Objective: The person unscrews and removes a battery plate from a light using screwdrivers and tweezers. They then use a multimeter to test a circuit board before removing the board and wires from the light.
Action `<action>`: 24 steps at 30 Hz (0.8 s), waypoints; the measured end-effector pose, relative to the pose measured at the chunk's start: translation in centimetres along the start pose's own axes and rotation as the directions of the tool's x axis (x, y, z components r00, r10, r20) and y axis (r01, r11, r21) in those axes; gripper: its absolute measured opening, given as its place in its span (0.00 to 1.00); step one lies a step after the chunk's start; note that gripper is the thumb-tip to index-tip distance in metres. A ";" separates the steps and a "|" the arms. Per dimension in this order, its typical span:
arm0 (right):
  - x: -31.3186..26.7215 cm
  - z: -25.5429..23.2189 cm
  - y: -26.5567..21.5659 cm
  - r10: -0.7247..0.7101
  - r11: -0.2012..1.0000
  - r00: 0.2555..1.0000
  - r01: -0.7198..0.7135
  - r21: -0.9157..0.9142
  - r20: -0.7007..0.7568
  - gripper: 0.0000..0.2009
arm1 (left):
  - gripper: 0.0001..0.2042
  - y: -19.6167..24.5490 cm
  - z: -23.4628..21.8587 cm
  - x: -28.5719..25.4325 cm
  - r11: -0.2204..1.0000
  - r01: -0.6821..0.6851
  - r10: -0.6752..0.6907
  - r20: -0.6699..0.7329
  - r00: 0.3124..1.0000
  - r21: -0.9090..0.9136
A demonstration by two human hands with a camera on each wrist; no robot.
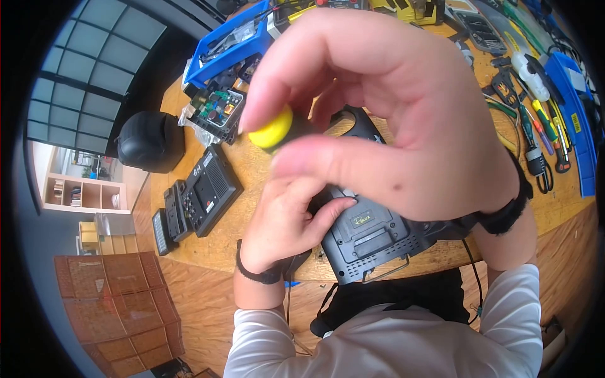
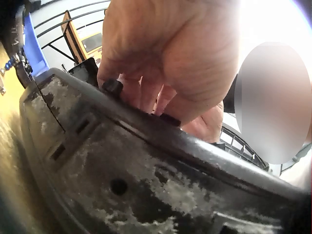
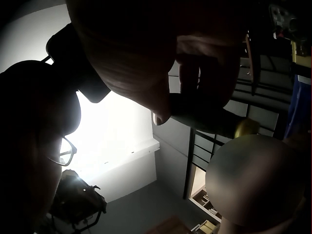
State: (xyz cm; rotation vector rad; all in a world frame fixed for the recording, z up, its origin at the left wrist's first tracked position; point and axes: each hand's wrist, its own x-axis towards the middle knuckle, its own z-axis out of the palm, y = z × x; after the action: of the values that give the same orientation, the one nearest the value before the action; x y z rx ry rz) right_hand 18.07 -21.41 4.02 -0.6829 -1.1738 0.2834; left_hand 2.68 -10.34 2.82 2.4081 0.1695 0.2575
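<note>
In the head view my right hand (image 1: pixel 403 120) is raised close to the camera. Its thumb and fingers grip a screwdriver (image 1: pixel 272 131) by the dark handle with a yellow end; the shaft does not show. The right wrist view shows the same handle (image 3: pixel 204 116) in shadow. Below it, a black plastic housing (image 1: pixel 372 230) with a "Rolux" plate lies at the table's front edge. My left hand (image 1: pixel 274 220) is at the housing's left side, thumb over its face. In the left wrist view, that hand's fingers pass behind the scuffed rim (image 2: pixel 146 131), fingertips hidden.
On the left of the wooden table lie a black device with a vented back (image 1: pixel 211 189), a rounded black case (image 1: pixel 150 142) and a green circuit board (image 1: pixel 225 108). A blue bin (image 1: pixel 208 69) stands behind them. Several hand tools (image 1: pixel 542 126) lie at right beside a blue tray (image 1: pixel 587 160).
</note>
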 end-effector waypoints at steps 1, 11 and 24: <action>-0.4 -0.9 -0.3 -0.001 1.000 1.000 0.001 -0.007 0.007 0.13 | 0.21 -0.1 -0.1 0.2 0.990 -0.113 0.113 -0.001 0.994 0.082; -0.5 -1.5 -1.2 -0.005 0.996 0.998 0.011 -0.089 0.062 0.14 | 0.20 -0.6 0.2 0.3 0.983 -0.166 0.170 -0.048 0.984 0.076; -0.8 -3.9 -2.3 0.000 0.980 0.990 0.028 -0.195 0.140 0.14 | 0.19 -0.8 0.2 0.3 0.985 -0.170 0.171 -0.051 0.984 0.035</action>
State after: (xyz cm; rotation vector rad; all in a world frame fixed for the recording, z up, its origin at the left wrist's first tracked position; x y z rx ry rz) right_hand 21.04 -24.99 4.04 -0.8376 -1.3520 0.2072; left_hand 3.02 -9.80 2.15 2.4505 -0.0092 0.4013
